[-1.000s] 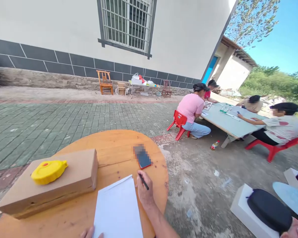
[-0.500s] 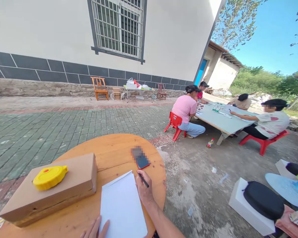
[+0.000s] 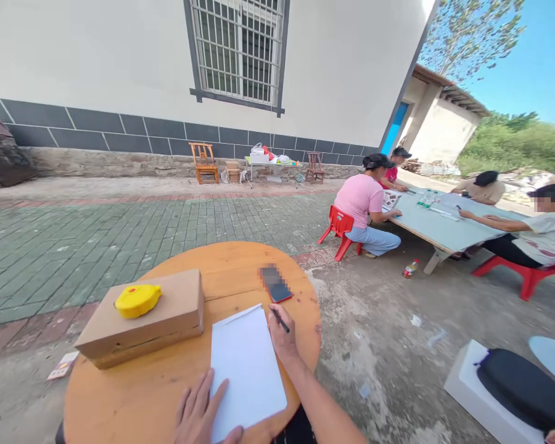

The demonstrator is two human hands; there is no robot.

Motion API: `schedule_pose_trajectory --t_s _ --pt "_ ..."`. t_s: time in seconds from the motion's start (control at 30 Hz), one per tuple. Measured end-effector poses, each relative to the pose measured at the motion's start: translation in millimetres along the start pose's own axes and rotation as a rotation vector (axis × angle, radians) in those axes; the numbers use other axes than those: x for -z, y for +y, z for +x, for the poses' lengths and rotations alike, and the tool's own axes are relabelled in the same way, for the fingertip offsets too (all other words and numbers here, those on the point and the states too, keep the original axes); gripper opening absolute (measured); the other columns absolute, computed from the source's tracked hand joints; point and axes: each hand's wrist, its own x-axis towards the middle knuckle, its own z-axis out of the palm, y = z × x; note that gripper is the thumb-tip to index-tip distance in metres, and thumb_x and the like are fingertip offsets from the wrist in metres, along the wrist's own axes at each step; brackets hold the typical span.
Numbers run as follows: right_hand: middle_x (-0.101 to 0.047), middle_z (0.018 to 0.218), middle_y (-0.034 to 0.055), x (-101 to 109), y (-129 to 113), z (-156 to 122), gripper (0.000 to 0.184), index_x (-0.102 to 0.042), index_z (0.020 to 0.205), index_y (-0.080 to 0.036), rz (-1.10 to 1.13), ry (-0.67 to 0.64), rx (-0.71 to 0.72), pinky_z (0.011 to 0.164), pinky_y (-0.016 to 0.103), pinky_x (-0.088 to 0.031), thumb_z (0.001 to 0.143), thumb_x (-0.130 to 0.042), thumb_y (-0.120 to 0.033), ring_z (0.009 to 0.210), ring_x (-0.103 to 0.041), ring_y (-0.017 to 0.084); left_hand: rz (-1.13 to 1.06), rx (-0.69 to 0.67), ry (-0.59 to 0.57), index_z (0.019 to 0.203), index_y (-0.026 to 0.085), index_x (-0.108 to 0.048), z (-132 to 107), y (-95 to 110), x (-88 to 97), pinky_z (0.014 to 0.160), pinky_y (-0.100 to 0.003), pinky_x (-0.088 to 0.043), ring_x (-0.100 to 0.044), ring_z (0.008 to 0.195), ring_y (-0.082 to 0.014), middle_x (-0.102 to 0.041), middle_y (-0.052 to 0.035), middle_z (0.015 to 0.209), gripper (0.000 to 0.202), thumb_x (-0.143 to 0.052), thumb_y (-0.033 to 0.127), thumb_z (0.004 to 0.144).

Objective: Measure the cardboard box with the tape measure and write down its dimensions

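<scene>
A white paper pad (image 3: 245, 364) lies on the round wooden table (image 3: 134, 401) in front of me. My left hand (image 3: 201, 410) rests with fingers spread on the pad's lower left edge. At the pad's upper right edge, my right hand (image 3: 282, 336) is closed around a black pen (image 3: 280, 319). Just beyond that hand is a dark phone with a red edge (image 3: 276, 285). To the left sits a brown cardboard box (image 3: 152, 324), with a yellow tape measure (image 3: 137, 300) on top.
Several people sit around a pale table (image 3: 448, 225) at the right, one in a pink shirt (image 3: 358, 200) on a red chair (image 3: 340, 228). A bottle (image 3: 411, 268) stands on the ground. A white box (image 3: 467, 376) with a black case (image 3: 520, 385) is at lower right.
The camera view has turned left and tilted down, so more of the table and my left hand show. The pen stays in my right hand; the pad stays under my left.
</scene>
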Motion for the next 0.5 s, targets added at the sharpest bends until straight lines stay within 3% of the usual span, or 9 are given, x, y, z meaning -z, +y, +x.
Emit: schedule_pose_trajectory --t_s 0.2,0.4,0.5 --pt "-0.071 0.080 0.0052 -2 13 2 0.033 -0.066 0.101 -0.015 -0.039 -0.134 0.039 0.064 0.028 -0.052 0.091 -0.042 -0.036 0.065 -0.061 0.017 -0.026 -0.006 0.013 0.133 0.023 -0.056 3 15 25.9 0.111 -0.055 -0.034 -0.044 0.134 -0.0349 -0.045 -0.0151 0.148 0.064 -0.069 0.047 0.074" --pt "-0.069 0.114 0.0099 17 -1 8 0.034 -0.064 0.116 -0.019 -0.197 -0.332 0.275 0.092 0.037 -0.050 0.091 -0.041 -0.022 0.104 -0.064 0.022 -0.051 0.013 0.000 0.133 0.021 -0.056 4 22 35.3 0.111 -0.055 -0.033 -0.043 0.134 -0.0359 -0.043 -0.0161 0.148 0.064 -0.068 0.048 0.075" --pt "-0.067 0.117 0.0094 31 -12 6 0.040 -0.061 0.123 -0.021 -0.342 -0.450 0.383 0.094 0.039 -0.049 0.087 -0.045 -0.014 0.108 -0.061 0.023 -0.044 0.018 0.000 0.134 0.021 -0.056 4 22 34.7 0.111 -0.055 -0.033 -0.042 0.135 -0.0354 -0.044 -0.0158 0.148 0.064 -0.067 0.047 0.076"
